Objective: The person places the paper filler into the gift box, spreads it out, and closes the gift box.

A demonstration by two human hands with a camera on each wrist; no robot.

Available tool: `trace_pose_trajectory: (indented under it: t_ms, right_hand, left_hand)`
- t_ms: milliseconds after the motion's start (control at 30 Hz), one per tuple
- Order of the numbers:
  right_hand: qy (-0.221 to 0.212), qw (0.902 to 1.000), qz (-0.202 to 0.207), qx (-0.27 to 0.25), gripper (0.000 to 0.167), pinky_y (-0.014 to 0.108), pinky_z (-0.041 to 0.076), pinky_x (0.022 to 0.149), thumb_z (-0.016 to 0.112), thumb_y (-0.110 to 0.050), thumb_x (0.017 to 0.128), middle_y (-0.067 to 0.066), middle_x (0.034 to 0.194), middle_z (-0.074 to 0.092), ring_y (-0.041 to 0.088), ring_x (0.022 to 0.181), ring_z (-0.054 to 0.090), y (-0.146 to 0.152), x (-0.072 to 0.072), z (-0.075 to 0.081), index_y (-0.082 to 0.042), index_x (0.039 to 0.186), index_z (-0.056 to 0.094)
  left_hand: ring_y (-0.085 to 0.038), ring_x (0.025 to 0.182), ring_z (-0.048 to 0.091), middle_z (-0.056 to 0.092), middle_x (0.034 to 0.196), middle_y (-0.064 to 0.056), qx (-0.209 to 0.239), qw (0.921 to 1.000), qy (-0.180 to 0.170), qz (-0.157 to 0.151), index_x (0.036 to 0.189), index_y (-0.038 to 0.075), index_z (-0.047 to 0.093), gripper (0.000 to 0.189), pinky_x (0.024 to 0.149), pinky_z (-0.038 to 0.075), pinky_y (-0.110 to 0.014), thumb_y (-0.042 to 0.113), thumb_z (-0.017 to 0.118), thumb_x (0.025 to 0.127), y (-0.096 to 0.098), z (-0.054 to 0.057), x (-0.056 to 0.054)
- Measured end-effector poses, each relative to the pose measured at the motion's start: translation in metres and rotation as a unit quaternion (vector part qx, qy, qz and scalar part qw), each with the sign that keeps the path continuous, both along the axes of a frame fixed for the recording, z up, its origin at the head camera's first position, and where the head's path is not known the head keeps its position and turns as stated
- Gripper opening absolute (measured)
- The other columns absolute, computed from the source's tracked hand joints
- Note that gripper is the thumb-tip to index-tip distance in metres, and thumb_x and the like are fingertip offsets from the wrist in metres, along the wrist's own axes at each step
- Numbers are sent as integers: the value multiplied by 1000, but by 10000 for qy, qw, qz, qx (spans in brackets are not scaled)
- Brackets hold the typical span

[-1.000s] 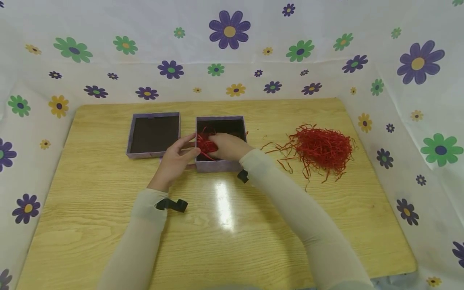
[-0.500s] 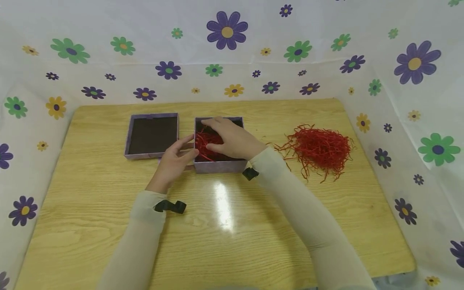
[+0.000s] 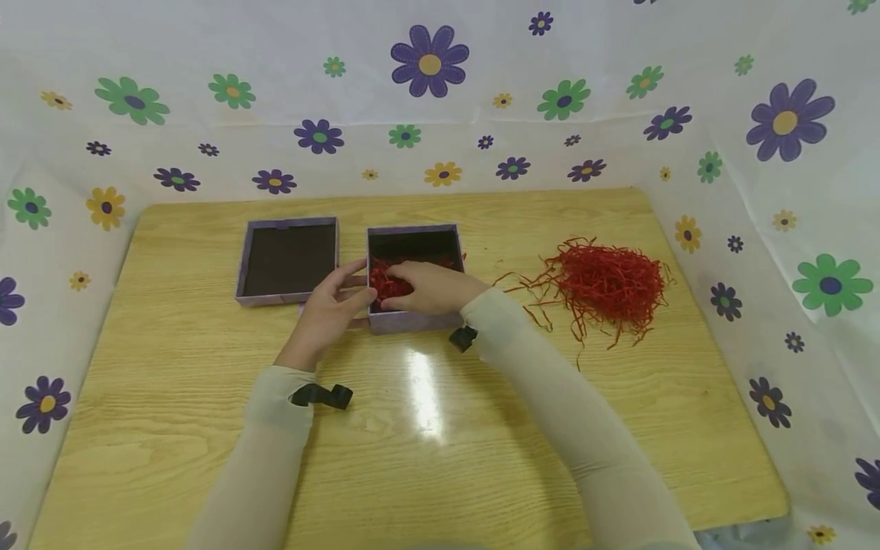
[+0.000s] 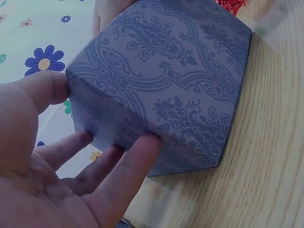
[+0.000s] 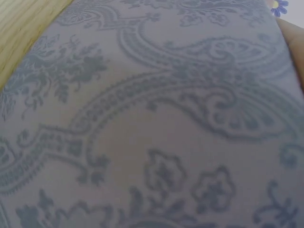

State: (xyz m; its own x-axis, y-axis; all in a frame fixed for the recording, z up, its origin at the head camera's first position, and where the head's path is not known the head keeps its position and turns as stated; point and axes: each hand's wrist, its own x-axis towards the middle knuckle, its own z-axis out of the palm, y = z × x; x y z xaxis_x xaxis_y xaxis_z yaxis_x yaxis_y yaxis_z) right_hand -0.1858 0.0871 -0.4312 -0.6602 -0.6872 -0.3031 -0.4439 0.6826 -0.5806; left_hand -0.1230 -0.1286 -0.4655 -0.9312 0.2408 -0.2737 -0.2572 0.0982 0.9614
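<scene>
Upright on the worktop [image 3: 206, 397], towards the far edge: a lilac patterned box [image 3: 407, 322], dark inside, with a clump of red shreds [image 3: 390, 286] mostly towards its left. Probably light and fairly stiff, to judge by the thin, straight walls; likely to slide if nudged and to dent if squeezed. Best steadied by opposite outer walls, low down, with even pressure. As for the shreds, probably near weightless, springy and prone to tangle; hard to damage, easy to trail. Best scooped from beneath in a loose bunch. Likely much the same for the larger red pile [image 3: 610, 281], well apart to the right and fringed with stray strands.

Against the outside of the left wall, the left hand [image 3: 328, 312], digits spread, tips touching, without wrapping round. Down inside the box, the right hand [image 3: 436, 288], over the shreds; cannot tell whether pinching or only pressing, with fingertips lost from sight.

Hidden too: much of the box floor. In the right wrist view, only blurred wall pattern, a patch of worktop and a cut-off sliver of hand. Hard to make out: a lilac strip [image 3: 302, 308] beside the left hand, just below the dark-lined tray [image 3: 292, 261].
</scene>
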Motion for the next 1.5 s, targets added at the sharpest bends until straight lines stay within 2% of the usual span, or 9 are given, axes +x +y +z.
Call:
trace_pose_trajectory:
  t_ms: [200, 433, 633, 833, 1033, 1200, 1367, 1500]
  right_hand:
    - [-335, 9993, -161, 98, 43, 38, 51, 103, 57, -48, 106, 0, 126, 67, 16, 115, 63, -2, 2, 0, -17, 136, 60]
    - [-286, 9993, -177, 130, 43, 38, 50, 104, 56, -47, 106, -1, 126, 66, 15, 115, 62, -2, 2, 0, -18, 136, 60]
    - [81, 10000, 30, 18, 38, 35, 51, 98, 59, -43, 105, -1, 120, 67, 14, 107, 62, 1, 3, 3, -16, 131, 63]
    - [636, 9978, 159, -117, 49, 32, 51, 101, 66, -39, 103, 2, 137, 61, 13, 119, 59, 18, 9, 14, -14, 144, 59]
    - [923, 9945, 197, -453, 53, 42, 43, 115, 65, -35, 104, 4, 158, 47, 22, 142, 47, 48, 18, 31, -14, 151, 53]
    - [1067, 9913, 18, -767, 51, 46, 37, 119, 63, -35, 105, 0, 159, 45, 22, 147, 42, 85, 27, 47, -16, 151, 53]
    - [1105, 9877, -547, -966, 57, 49, 39, 118, 67, -38, 102, -1, 157, 47, 22, 147, 41, 130, 35, 55, -18, 153, 51]
    - [1157, 9823, -1103, -972, 67, 55, 39, 116, 71, -42, 99, -2, 160, 42, 24, 148, 39, 169, 40, 51, -18, 156, 46]
  left_hand:
    - [-32, 133, 54, 45, 151, -12, 46, 10000, -20, -37, 160, 28, 39, 69, 95, 58, -51, 36, 71, 100, 0, 0, 0]
    - [-33, 134, 53, 44, 152, -14, 18, 10000, 55, -11, 161, 27, 38, 68, 95, 58, -52, 35, 69, 101, 1, 0, -1]
    - [-32, 135, 53, 45, 151, -14, 19, 10000, 24, 34, 160, 27, 39, 65, 94, 58, -50, 32, 69, 102, 1, -2, -1]
    - [-32, 134, 53, 45, 151, -13, 11, 10000, 51, 10, 161, 27, 39, 65, 95, 58, -51, 32, 68, 102, 1, -3, -1]
    - [-34, 134, 53, 44, 151, -15, 22, 10000, 63, -30, 161, 24, 38, 66, 97, 56, -56, 32, 68, 102, 1, -2, -2]
    - [-34, 133, 54, 44, 151, -15, 6, 10000, 70, -63, 162, 24, 37, 67, 98, 56, -55, 31, 68, 103, 0, -2, -3]
    - [-35, 132, 55, 45, 151, -14, -51, 9999, 100, -83, 161, 25, 38, 67, 96, 57, -53, 33, 69, 102, -1, -3, -2]
    - [-35, 132, 55, 45, 151, -14, -63, 9999, 113, -89, 161, 26, 38, 67, 96, 57, -52, 34, 69, 102, -1, -4, -3]
